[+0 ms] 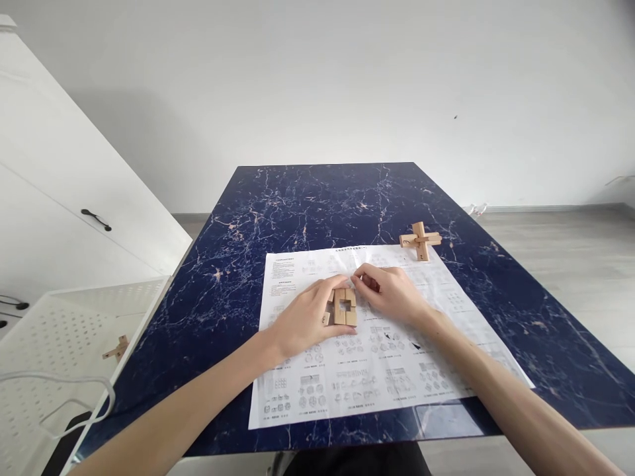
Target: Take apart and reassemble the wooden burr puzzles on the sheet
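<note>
Several notched wooden puzzle pieces (350, 317) lie side by side on the printed sheet (297, 396), with a cross-shaped gap between two of them. My left hand (307, 311) is wrapped around these pieces, its thumb along the near edge and its fingers at the far edge. Just to the right, my right hand (387, 289) has its fingers curled with the thumb and index finger close together by the far right corner of the pieces. Whether anything small is between those fingertips cannot be seen.
A cross-shaped wooden puzzle (421, 241) stands at the sheet's far right corner on the blue marbled table (317, 205). Left of the table, a white perforated basket (59, 330) holds another wooden cross piece (117, 348) and a white cable (64, 377). A white cabinet (59, 165) stands behind the basket.
</note>
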The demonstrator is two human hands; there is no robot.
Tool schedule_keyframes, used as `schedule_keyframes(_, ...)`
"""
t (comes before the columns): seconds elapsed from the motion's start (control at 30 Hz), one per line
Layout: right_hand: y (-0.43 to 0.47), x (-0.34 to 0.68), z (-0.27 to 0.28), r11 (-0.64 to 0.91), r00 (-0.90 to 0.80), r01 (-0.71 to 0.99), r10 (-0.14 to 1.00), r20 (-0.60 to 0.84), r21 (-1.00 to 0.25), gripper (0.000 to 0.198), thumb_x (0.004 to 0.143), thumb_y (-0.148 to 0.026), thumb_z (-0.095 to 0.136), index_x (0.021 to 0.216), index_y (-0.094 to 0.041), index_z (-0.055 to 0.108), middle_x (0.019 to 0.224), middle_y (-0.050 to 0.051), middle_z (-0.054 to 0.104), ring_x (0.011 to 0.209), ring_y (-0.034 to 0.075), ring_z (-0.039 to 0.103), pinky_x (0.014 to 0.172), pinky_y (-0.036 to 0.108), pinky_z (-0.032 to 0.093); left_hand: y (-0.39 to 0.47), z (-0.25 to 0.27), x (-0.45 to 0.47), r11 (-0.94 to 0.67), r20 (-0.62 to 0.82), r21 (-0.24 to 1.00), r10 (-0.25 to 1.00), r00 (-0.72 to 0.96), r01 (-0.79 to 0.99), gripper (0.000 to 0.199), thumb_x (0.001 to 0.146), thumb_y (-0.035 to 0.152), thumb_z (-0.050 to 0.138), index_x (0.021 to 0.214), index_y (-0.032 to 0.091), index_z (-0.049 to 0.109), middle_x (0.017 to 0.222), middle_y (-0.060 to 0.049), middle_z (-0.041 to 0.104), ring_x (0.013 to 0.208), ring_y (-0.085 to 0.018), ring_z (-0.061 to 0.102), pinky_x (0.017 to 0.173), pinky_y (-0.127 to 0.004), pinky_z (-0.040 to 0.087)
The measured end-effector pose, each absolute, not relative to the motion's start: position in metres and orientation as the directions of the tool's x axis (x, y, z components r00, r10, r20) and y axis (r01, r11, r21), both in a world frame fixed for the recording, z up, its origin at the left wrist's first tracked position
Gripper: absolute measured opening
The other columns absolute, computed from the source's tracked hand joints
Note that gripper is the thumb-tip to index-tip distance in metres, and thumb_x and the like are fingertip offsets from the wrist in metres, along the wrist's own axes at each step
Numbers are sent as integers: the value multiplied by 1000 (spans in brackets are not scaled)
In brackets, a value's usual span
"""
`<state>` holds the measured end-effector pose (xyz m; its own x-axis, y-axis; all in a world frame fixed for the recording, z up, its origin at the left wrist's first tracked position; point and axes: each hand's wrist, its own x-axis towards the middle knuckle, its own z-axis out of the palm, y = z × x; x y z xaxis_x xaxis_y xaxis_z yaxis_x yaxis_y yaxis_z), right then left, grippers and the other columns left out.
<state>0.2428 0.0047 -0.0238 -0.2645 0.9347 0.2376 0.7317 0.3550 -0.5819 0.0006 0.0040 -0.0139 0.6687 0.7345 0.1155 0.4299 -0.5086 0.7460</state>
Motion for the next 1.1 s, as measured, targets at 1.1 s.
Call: schedule_keyframes(1.1,12,250,-18,272,-388,598,921,25,-754,31,101,-52,70,109,-25,83,77,2,72,63,15,57,56,31,40,51,-6,-24,-692,149,569,617,773,443,73,70,72,92,119,23,69,117,-10,65,113,-34,60,101,-49,51)
